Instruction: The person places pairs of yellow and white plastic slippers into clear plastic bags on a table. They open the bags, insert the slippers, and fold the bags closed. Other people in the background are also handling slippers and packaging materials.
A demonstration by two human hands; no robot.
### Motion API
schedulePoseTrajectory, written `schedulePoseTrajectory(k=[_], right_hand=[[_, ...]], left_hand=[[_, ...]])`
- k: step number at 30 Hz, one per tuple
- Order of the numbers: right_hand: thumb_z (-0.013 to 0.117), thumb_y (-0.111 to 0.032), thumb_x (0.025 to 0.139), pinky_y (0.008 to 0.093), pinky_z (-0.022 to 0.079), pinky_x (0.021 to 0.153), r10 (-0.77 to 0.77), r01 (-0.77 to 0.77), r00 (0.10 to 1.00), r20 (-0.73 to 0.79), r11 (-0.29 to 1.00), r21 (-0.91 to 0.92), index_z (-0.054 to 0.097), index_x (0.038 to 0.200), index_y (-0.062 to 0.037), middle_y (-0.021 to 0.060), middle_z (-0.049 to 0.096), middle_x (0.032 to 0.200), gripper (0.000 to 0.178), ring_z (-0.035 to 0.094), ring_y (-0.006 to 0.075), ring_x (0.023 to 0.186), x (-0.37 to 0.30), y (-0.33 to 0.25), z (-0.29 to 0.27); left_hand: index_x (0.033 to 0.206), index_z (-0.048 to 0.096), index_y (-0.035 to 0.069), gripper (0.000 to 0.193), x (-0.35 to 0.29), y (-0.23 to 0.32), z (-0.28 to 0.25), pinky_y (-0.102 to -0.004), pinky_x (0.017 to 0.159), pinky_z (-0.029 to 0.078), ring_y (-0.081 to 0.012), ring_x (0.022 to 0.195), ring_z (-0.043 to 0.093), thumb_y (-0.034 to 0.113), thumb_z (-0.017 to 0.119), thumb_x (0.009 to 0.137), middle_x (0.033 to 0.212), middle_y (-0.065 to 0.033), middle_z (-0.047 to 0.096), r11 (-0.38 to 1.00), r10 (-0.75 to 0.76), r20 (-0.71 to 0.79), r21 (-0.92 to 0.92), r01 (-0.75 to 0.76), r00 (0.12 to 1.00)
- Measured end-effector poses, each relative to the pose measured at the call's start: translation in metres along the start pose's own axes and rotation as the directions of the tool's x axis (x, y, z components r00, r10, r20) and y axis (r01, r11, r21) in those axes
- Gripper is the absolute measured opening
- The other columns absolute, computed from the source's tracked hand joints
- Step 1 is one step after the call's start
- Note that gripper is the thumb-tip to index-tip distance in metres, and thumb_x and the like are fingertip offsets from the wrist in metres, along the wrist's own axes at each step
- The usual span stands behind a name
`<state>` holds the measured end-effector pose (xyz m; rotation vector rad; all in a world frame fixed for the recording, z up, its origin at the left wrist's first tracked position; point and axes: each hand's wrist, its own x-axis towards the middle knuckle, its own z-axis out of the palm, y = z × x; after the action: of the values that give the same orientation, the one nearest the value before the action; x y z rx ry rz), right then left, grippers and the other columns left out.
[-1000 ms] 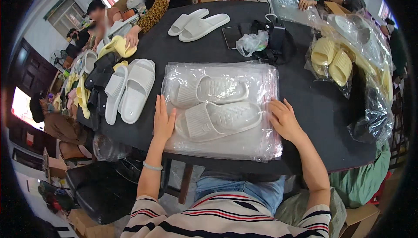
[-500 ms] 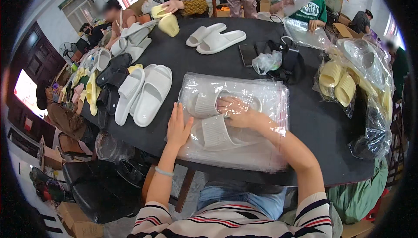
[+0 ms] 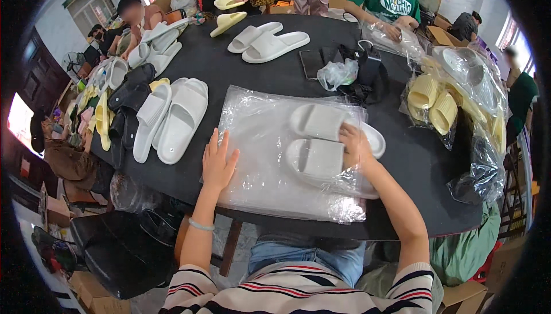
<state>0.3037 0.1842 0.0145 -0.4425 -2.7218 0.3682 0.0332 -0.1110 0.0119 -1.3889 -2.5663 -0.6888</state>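
A pair of white slippers (image 3: pixel 321 158) lies at the right end of a stack of clear plastic bags (image 3: pixel 258 159), heels reaching past the stack's right edge. The fingers of my right hand (image 3: pixel 356 146) tuck into the foot openings behind the straps and grip the pair; the fingertips are partly hidden. Whether the toes are under the top plastic layer I cannot tell. My left hand (image 3: pixel 217 162) rests flat on the stack's left edge, fingers spread, holding nothing.
White slippers (image 3: pixel 186 121) lie left of the stack, beside black slippers (image 3: pixel 131 93). Another white pair (image 3: pixel 276 45) sits farther back, near a phone (image 3: pixel 311 64). Bagged yellow slippers (image 3: pixel 443 113) lie at the right. Across the table, a person handles yellow slippers (image 3: pixel 228 22).
My right hand and the white slippers have slid right across the bags, toward their right edge. My left hand stays on the left edge. The view has shifted slightly.
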Motion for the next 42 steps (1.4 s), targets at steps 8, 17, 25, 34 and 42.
schedulePoseTrajectory(k=[8, 17, 25, 34, 42], right_hand=[[0.063, -0.012, 0.074, 0.0456, 0.038, 0.101, 0.240, -0.242, 0.970, -0.031, 0.963, -0.118, 0.065, 0.113, -0.0110, 0.0115, 0.059, 0.126, 0.039, 0.048, 0.0331, 0.124, -0.062, 0.030, -0.070], [0.056, -0.005, 0.081, 0.0381, 0.033, 0.107, 0.287, -0.192, 0.837, -0.466, 0.951, 0.241, 0.058, 0.121, 0.0030, 0.0197, 0.051, 0.135, 0.041, 0.045, 0.0326, 0.129, -0.077, 0.021, -0.179], [0.065, -0.006, 0.064, 0.0426, 0.051, 0.085, -0.101, 0.113, 0.971, -0.217, 0.993, 0.045, 0.066, 0.097, -0.0034, 0.0130, 0.061, 0.105, 0.033, 0.057, 0.0347, 0.103, 0.015, -0.115, -0.131], [0.064, -0.029, 0.081, 0.0405, 0.051, 0.083, -0.091, 0.093, 0.995, 0.049, 0.995, -0.030, 0.067, 0.094, 0.0003, 0.0108, 0.060, 0.106, 0.032, 0.058, 0.0284, 0.098, 0.024, -0.102, -0.026], [0.063, -0.017, 0.088, 0.0351, 0.047, 0.090, 0.087, 0.036, 0.975, -0.204, 0.845, 0.534, 0.070, 0.108, -0.0048, 0.0147, 0.056, 0.124, 0.024, 0.057, 0.0254, 0.107, -0.018, -0.044, -0.034]], left_hand=[[0.145, 0.038, 0.012, 0.070, -0.002, 0.002, 0.005, -0.0491, 0.112, 0.025, -0.0377, 0.137, 0.032, 0.050, 0.055, 0.089, 0.150, -0.0228, 0.029, 0.990, 0.001, 0.019, 0.141, -0.003, 1.000], [0.144, 0.038, 0.008, 0.065, -0.003, 0.004, 0.004, -0.0504, 0.111, 0.026, -0.0387, 0.135, 0.034, 0.042, 0.055, 0.091, 0.150, -0.0226, 0.029, 0.991, 0.039, -0.022, 0.128, -0.035, 0.999], [0.141, 0.042, 0.008, 0.052, 0.000, 0.003, 0.001, -0.0489, 0.110, 0.028, -0.0384, 0.134, 0.035, 0.026, 0.051, 0.093, 0.149, -0.0209, 0.032, 0.998, 0.059, -0.055, -0.017, -0.060, 0.997], [0.142, 0.042, 0.010, 0.056, -0.001, -0.002, 0.006, -0.0464, 0.112, 0.025, -0.0337, 0.137, 0.034, 0.036, 0.050, 0.093, 0.151, -0.0173, 0.031, 0.996, -0.003, 0.031, 0.088, 0.000, 1.000], [0.142, 0.041, 0.010, 0.057, 0.001, 0.001, 0.009, -0.0458, 0.113, 0.023, -0.0343, 0.137, 0.034, 0.038, 0.051, 0.093, 0.150, -0.0182, 0.032, 0.996, 0.005, 0.056, 0.092, -0.010, 0.998]])
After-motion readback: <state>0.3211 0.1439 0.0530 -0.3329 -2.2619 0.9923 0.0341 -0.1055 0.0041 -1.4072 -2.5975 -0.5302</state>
